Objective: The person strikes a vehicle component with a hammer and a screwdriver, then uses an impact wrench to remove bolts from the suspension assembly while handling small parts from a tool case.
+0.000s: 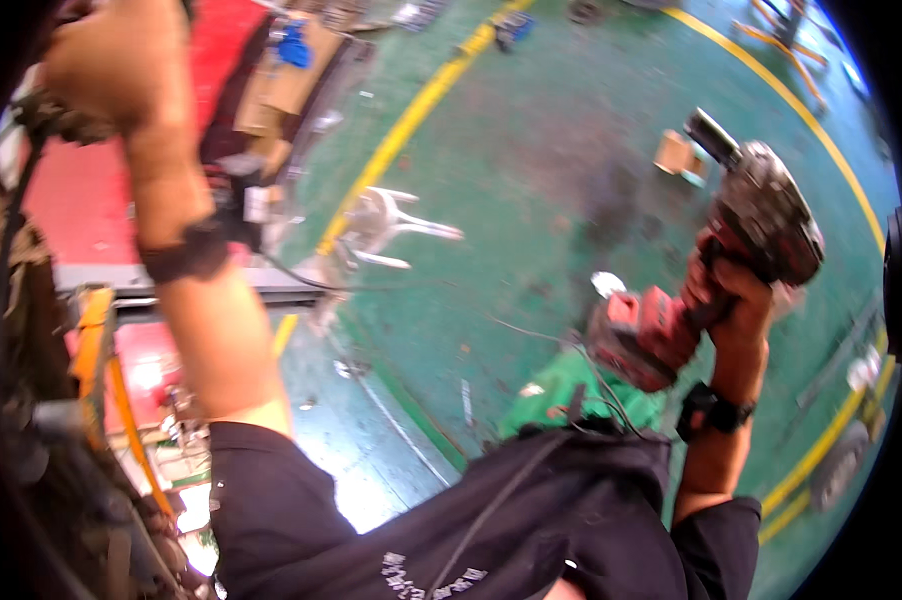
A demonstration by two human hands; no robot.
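My right hand (739,290) is closed round the grip of a cordless impact wrench (771,215), raised at the right. A long dark socket (713,135) sits on its nose, pointing up and left. The red battery end (643,335) of the tool hangs low over the front of my dark shirt. My left hand (116,65) reaches to the far upper left, smeared by motion and cut by the picture's rim. It is next to a dark, grimy part (66,118); its fingers are hidden, so whether it grips that part I cannot tell.
Dark machinery (41,480) and an orange strap (128,430) run along the left, near a red panel (86,210). A white stool (381,225) stands on the green floor (511,180). Beyond are a small open carton (674,153), cardboard (291,85), and a wheel (839,465) at right.
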